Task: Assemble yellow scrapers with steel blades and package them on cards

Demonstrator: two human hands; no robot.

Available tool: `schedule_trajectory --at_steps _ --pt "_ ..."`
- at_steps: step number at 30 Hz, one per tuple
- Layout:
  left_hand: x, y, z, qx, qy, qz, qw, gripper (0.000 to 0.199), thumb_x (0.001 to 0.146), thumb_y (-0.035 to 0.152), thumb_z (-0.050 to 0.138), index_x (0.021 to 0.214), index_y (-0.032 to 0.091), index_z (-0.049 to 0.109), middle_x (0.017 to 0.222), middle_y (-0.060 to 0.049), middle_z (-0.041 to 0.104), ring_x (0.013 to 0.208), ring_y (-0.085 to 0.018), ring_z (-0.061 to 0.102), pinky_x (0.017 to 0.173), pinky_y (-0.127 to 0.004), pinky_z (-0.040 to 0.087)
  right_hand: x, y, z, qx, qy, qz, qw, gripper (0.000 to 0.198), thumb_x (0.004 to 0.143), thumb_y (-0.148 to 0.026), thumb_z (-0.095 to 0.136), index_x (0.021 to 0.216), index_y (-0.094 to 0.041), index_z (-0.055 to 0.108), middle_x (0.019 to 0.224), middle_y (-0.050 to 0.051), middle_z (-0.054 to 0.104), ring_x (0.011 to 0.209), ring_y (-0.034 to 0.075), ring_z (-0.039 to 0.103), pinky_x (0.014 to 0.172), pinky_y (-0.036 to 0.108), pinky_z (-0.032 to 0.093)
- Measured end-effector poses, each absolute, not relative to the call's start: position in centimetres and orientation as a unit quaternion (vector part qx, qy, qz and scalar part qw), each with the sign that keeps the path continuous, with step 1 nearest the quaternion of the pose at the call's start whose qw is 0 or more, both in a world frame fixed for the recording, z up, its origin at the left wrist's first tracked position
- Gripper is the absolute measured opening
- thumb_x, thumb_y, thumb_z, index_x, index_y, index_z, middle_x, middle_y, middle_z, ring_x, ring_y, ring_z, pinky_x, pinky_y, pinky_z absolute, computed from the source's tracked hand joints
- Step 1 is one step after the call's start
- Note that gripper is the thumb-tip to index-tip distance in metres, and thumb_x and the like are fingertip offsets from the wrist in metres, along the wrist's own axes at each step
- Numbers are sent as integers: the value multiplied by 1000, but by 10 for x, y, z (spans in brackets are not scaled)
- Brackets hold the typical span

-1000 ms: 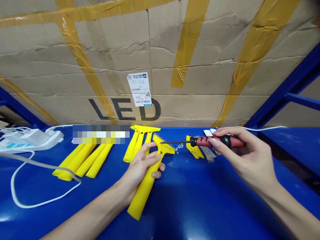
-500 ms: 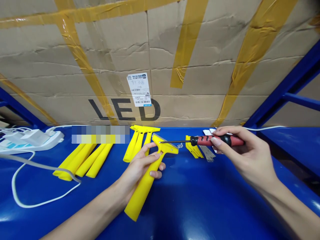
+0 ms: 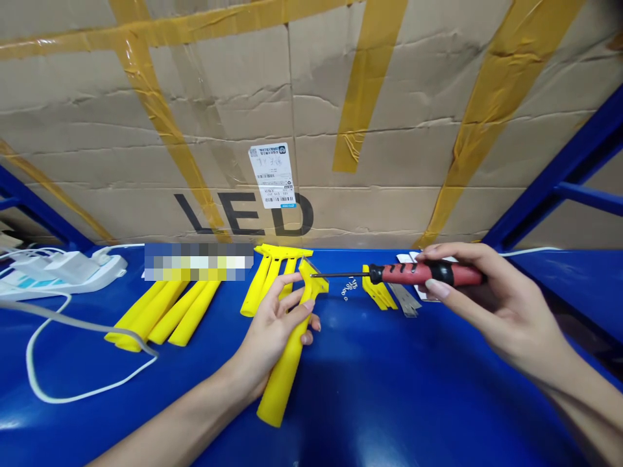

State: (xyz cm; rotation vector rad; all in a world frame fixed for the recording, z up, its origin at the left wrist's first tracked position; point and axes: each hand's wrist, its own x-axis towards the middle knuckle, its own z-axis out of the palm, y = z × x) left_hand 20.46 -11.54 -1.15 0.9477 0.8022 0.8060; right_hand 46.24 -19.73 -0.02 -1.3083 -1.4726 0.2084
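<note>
My left hand [image 3: 282,324] is wrapped round the handle of a yellow scraper [image 3: 283,383], which tilts with its head up and away from me. In my right hand [image 3: 491,298] lies a screwdriver [image 3: 406,272] with a red and black grip, held level and pointing left. Its tip meets the scraper's head near a screw spot; whether it sits in a slot is too small to tell. Behind the shaft are several small screws [image 3: 351,284], yellow plastic head pieces [image 3: 377,292] and flat grey metal blades [image 3: 403,299]. More yellow scraper handles [image 3: 263,279] lie just behind my left hand.
Several yellow handles [image 3: 189,311] lie at the left, partly under a blurred patch. A white power strip [image 3: 109,271] and a looping cable [image 3: 36,383] are further left on the blue table [image 3: 370,402]. A large cardboard box [image 3: 389,194] stands at the back.
The scraper has turned in my left hand, so its head shows narrower and its handle end sits further right. My right thumb and fingers have shifted along the screwdriver grip.
</note>
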Motion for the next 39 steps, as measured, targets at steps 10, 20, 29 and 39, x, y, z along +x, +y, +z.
schedule_trajectory --at_steps 10,20,29,39 --pt "205 -113 -15 465 369 374 713 60 73 31 86 118 21 47 101 -3 65 59 -8 59 47 -19 42 463 -195 -3 -553 -543 245 583 31 95 -47 61 121 -31 56 101 4 70 60 16 64 56 33 56" --pt "204 -112 -14 461 381 397 696 61 70 30 87 117 22 48 94 -2 64 60 -10 59 46 -19 42 460 -190 -6 -552 -538 309 557 36 94 -52 60 120 -29 51 90 2 67 61 18 64 52 33 55" --pt "202 -109 -10 474 384 408 679 63 71 32 87 120 21 49 78 0 65 58 -11 58 49 -19 43 455 -188 -9 -567 -515 290 573 33 94 -53 60 115 -28 53 82 0 64 53 15 60 44 27 48" --pt "202 -108 -10 472 381 428 670 70 70 31 87 127 21 49 79 -1 66 62 -13 60 49 -19 43 451 -188 -9 -559 -534 279 569 31 95 -51 58 115 -28 50 77 -1 64 52 15 59 46 28 50"
